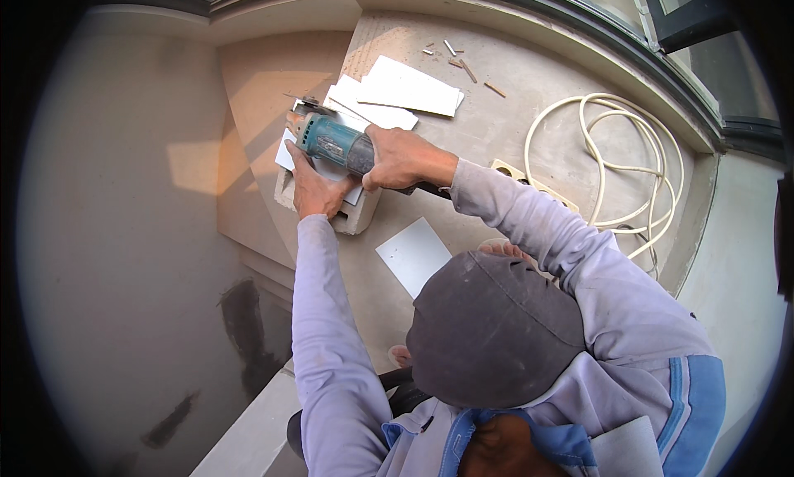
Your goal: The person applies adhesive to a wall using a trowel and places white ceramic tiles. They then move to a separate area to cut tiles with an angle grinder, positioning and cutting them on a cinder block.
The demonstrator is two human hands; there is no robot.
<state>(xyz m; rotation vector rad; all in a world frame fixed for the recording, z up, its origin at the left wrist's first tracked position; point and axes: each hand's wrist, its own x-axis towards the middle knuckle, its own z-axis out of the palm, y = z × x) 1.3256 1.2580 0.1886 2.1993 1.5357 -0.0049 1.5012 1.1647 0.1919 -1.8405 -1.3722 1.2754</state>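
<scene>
My right hand [407,158] is wrapped round the dark rear body of a teal angle grinder [329,140]. Its thin disc [311,103] shows at the far end, over the edge of a white tile [282,156]. The tile lies on a pale, dusty block [362,216] with openings in its side. On the near side of the grinder, my left hand [318,187] grips the tile, its fingers reaching toward the grinder head. The grinder covers much of the tile, so the contact between disc and tile cannot be made out.
Several white tile pieces [411,86] lie stacked beyond the grinder. Another white tile [413,255] rests on the floor nearer me. To the right are a power strip [506,170] and a coiled cream cable [597,158]. Small offcuts [469,70] lie near the back ledge.
</scene>
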